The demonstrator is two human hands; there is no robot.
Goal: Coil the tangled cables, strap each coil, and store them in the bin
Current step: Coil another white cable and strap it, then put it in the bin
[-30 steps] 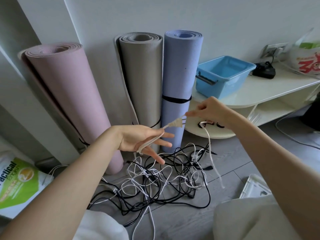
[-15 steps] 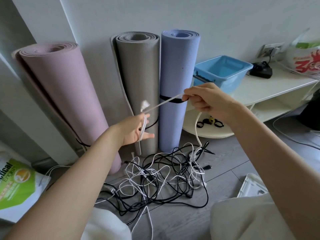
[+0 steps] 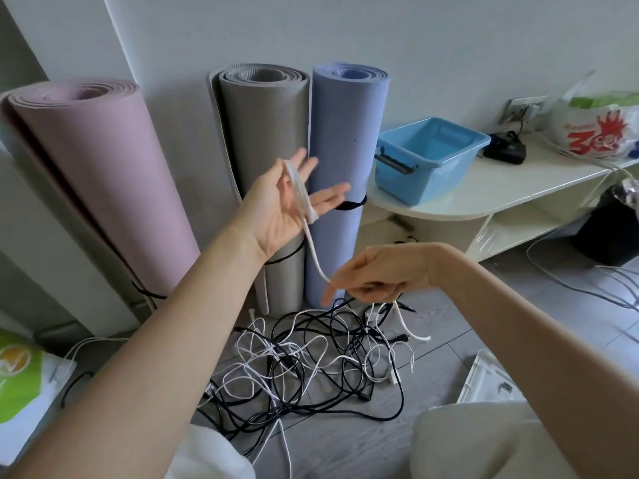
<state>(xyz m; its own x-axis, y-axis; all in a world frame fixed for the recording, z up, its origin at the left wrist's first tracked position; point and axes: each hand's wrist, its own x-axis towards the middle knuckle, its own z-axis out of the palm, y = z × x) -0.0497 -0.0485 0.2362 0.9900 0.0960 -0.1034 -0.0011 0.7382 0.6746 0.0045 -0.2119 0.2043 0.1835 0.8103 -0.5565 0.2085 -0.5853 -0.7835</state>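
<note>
A single head-worn wide-angle view looks forward and down from close above both forearms, facing a wall (image 3: 449, 46) and taking in the floor (image 3: 345, 451) just ahead.

Beside the blue bin (image 3: 428, 157), which looks like smooth, faintly glossy plastic, three rolled mats stand: pink (image 3: 100, 188), grey (image 3: 266, 126) and lilac (image 3: 345, 133), all matt foam with a fine grain. The bin sits on a shelf (image 3: 501, 191) with a smooth, cream satin finish. Below it, the tangled cables (image 3: 311, 368) have smooth black and white sheaths, possibly rubbery. The white cable (image 3: 311, 236) seems woven.
</note>
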